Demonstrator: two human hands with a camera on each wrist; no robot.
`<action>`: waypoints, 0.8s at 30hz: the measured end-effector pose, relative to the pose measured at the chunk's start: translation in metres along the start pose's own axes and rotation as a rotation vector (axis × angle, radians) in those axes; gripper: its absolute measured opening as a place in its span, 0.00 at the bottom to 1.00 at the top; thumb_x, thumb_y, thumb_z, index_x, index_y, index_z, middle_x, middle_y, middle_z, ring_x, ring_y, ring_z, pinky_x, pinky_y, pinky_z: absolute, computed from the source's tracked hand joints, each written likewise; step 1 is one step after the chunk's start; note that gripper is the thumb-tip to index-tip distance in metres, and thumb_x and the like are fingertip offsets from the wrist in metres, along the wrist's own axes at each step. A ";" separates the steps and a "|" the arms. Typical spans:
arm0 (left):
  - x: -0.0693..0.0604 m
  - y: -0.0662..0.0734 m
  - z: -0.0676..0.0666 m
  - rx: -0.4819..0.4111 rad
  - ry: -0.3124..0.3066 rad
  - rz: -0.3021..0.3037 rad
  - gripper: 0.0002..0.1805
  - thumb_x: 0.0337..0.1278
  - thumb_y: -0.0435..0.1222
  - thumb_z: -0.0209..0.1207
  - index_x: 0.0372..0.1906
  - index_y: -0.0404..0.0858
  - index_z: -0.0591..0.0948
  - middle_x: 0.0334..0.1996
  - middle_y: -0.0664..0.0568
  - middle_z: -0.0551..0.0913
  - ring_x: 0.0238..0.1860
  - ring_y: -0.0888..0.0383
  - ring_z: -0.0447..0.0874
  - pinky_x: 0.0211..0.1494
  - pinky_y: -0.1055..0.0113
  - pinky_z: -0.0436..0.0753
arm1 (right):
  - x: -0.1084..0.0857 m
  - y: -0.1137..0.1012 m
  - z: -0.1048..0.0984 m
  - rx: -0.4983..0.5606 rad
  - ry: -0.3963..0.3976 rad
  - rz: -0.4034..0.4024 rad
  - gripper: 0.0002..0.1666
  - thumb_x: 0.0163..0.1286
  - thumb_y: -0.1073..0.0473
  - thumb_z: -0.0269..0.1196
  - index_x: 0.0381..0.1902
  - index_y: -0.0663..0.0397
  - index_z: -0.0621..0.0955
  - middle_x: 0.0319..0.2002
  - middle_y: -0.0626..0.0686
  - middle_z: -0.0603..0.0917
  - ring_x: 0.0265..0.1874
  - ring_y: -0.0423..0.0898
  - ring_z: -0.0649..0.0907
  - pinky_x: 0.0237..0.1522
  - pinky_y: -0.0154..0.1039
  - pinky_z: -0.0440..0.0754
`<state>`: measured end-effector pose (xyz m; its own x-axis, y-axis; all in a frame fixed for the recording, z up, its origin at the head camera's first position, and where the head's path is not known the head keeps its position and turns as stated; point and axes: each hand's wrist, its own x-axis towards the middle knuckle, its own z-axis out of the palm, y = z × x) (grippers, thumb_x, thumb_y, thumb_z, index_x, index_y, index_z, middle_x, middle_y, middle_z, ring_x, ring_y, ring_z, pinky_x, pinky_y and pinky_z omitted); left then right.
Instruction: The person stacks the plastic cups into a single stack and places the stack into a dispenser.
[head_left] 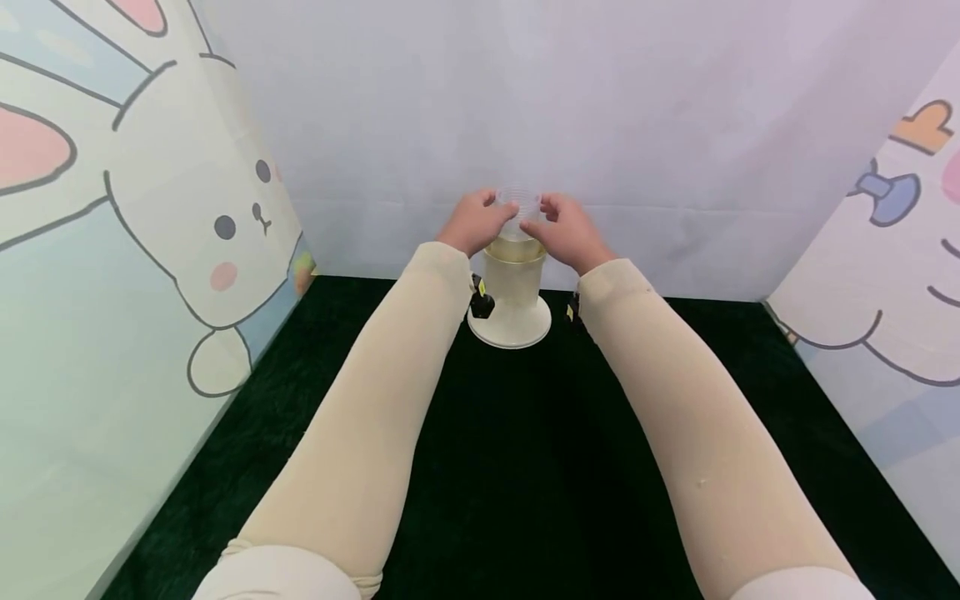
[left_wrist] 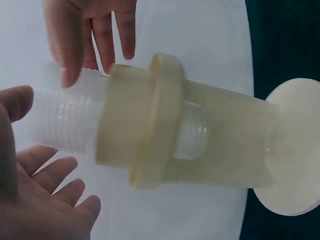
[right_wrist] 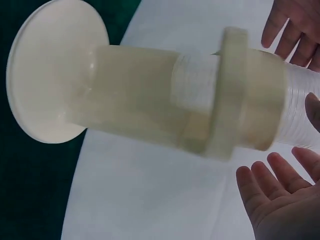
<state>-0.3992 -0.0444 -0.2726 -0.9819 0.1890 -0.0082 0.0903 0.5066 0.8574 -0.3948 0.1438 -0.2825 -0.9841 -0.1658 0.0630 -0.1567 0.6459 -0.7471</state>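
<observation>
A cream cup holder (head_left: 513, 282) stands upright on its round base (head_left: 519, 331). A stack of clear, ribbed plastic cups (head_left: 521, 197) rises from its top collar (left_wrist: 162, 120); the stack's lower end shows through the translucent tube (right_wrist: 145, 90). My left hand (head_left: 476, 222) holds the stack's upper part from the left between thumb and index finger, its other fingers spread. Opposite it, my right hand (head_left: 567, 234) holds the same part from the right, thumb in front and the remaining fingers loosely extended. Where the index fingertips touch the cups is partly hidden.
Dark green cloth (head_left: 510, 467) covers the table. Behind the holder hangs a white curtain (head_left: 375, 125). Cartoon panels flank the table, a rabbit panel (head_left: 172, 200) on the left and another panel (head_left: 892, 275) on the right.
</observation>
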 end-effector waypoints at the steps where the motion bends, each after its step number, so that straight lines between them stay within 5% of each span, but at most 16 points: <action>1: 0.000 -0.002 0.001 0.018 -0.003 -0.006 0.38 0.74 0.58 0.53 0.81 0.47 0.61 0.77 0.54 0.65 0.74 0.55 0.64 0.74 0.54 0.68 | 0.000 0.003 0.002 -0.011 -0.003 -0.001 0.47 0.77 0.42 0.61 0.83 0.51 0.55 0.80 0.55 0.60 0.77 0.53 0.62 0.74 0.52 0.64; 9: 0.000 -0.012 0.006 0.067 -0.012 -0.010 0.39 0.75 0.56 0.54 0.81 0.44 0.60 0.79 0.52 0.61 0.76 0.54 0.61 0.74 0.56 0.66 | 0.002 0.019 0.007 0.039 -0.045 -0.022 0.42 0.78 0.39 0.58 0.80 0.51 0.62 0.78 0.57 0.62 0.76 0.56 0.64 0.72 0.56 0.66; 16: 0.002 -0.018 0.009 0.129 0.009 0.043 0.39 0.73 0.60 0.52 0.82 0.52 0.59 0.80 0.57 0.59 0.79 0.56 0.56 0.76 0.56 0.63 | -0.002 0.021 0.010 0.112 0.005 -0.012 0.43 0.79 0.34 0.52 0.82 0.47 0.58 0.78 0.56 0.64 0.76 0.52 0.64 0.73 0.52 0.66; 24: 0.001 -0.014 0.010 0.196 0.066 0.092 0.37 0.74 0.57 0.52 0.80 0.47 0.62 0.78 0.55 0.64 0.77 0.57 0.59 0.75 0.59 0.64 | -0.001 0.021 0.012 0.112 0.044 -0.026 0.40 0.79 0.35 0.53 0.80 0.47 0.63 0.75 0.57 0.68 0.74 0.51 0.68 0.71 0.51 0.69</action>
<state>-0.3997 -0.0429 -0.2902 -0.9761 0.1902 0.1048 0.2047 0.6446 0.7366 -0.3963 0.1489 -0.3060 -0.9830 -0.1466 0.1106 -0.1742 0.5544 -0.8138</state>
